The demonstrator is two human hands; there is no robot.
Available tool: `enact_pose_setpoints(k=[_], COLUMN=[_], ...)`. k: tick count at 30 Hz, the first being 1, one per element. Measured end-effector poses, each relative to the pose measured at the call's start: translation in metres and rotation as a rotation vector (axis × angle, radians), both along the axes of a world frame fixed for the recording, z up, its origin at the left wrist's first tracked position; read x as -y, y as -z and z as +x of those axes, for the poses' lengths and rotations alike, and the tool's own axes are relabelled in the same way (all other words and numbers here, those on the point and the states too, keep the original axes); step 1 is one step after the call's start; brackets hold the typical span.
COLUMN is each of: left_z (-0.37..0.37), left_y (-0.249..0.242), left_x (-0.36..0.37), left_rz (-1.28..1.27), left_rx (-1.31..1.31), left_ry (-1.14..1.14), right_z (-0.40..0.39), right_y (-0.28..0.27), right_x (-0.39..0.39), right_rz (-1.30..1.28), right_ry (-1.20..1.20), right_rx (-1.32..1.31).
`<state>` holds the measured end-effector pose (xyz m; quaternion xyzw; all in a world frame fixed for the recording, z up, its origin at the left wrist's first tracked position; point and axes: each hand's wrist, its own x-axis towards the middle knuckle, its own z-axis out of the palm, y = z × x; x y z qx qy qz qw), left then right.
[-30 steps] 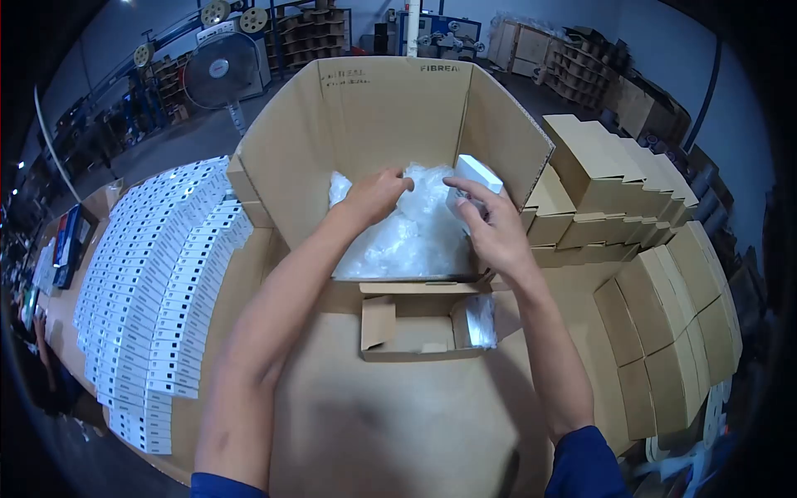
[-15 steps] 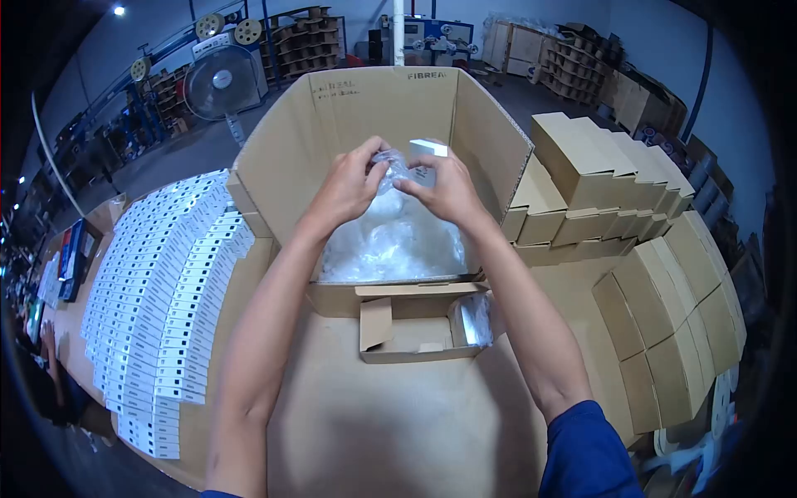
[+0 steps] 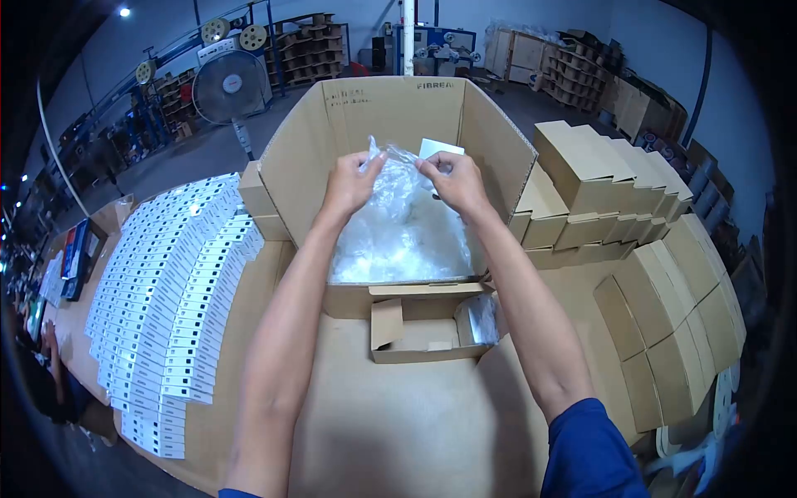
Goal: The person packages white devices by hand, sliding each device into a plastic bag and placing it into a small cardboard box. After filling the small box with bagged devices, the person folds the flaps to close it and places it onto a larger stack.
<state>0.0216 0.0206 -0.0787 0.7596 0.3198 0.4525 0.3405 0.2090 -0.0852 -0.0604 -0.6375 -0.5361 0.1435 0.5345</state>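
My left hand (image 3: 350, 186) pinches one side of the mouth of a clear plastic bag (image 3: 395, 184). The other side of the mouth is in the fingertips of my right hand (image 3: 458, 183). Behind those right fingers a small white box (image 3: 440, 148) shows; it appears to be held in the same hand, though the grip is partly hidden. Both hands are over a large open carton (image 3: 398, 116), where a heap of clear plastic bags (image 3: 403, 253) lies. Just in front stands a small open carton (image 3: 432, 357) with a plastic-wrapped item (image 3: 481, 319) at its right end.
Long rows of white boxes (image 3: 158, 307) cover the left side. Brown cartons (image 3: 598, 183) are stacked at the back right, and more brown cartons (image 3: 672, 324) stand nearer on the right. Beyond the table is a fan (image 3: 232, 83). Another person's hand (image 3: 51, 340) shows at far left.
My hands have drawn apart, and the crumpled bag between them is now spread out. The white box has shifted slightly right along with my right hand. The view has tilted a little.
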Motion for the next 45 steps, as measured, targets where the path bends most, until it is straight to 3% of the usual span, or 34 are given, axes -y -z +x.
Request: enact_pose_setpoints(k=[4,7,9,10,16,17,20,22,24,27,29,31,34,39,40,45], left_z=[0.003,0.000,0.000,0.000,-0.038,-0.044,-0.053,-0.065,-0.070,-0.093,-0.107,-0.119,-0.133,-0.126,-0.126,-0.135], left_y=[0.003,-0.014,-0.013,-0.014,-0.021,-0.017,0.001,0.013,0.032,0.053,0.068,0.085,0.049,0.054,0.057,0.058], left_x=[-0.001,0.029,0.034,0.038,0.144,0.165,0.221,0.264,0.295,0.323,0.342,0.364,0.398,0.405,0.409,0.416], left_rz=[0.029,-0.225,0.034,0.162,-0.048,-0.056,-0.015,-0.040,-0.109,-0.403,-0.266,-0.085,0.438,0.500,0.389,-0.020], left_rx=[0.284,0.342,0.331,0.322,0.362,0.443,0.553,0.535,0.597,0.722,0.626,0.531,-0.008,0.019,0.022,0.027], left_ry=[0.152,0.198,0.110,0.069,-0.120,-0.086,-0.131,-0.139,-0.192,-0.152,-0.312,-0.436,-0.293,-0.107,-0.096,-0.066], right_z=[-0.011,-0.015,-0.020,-0.021,-0.027,-0.036,-0.080,-0.098,-0.115,-0.135,-0.147,-0.154,-0.161,-0.169,-0.168,-0.156], right_y=[-0.005,-0.006,-0.012,-0.011,-0.006,-0.002,0.003,0.047,0.040,0.064,0.062,0.083,0.105,0.100,0.098,0.108], right_x=[0.018,0.017,0.024,0.026,0.075,0.096,0.178,0.208,0.256,0.301,0.327,0.346,0.366,0.391,0.397,0.418], right_rz=[-0.226,-0.296,-0.321,-0.226,0.233,0.308,0.247,0.228,-0.084,0.008,-0.070,0.021,0.096,0.053,0.024,-0.121], right_ry=[-0.278,-0.379,-0.416,-0.421,-0.523,-0.537,-0.279,-0.236,-0.245,-0.070,0.076,0.084,0.065,0.066,0.065,-0.096], right_rx=[-0.365,-0.579,-0.741,-0.799,-1.050,-1.046,-0.560,-0.416,-0.511,-0.355,-0.250,-0.225,-0.164,-0.054,-0.010,-0.304])
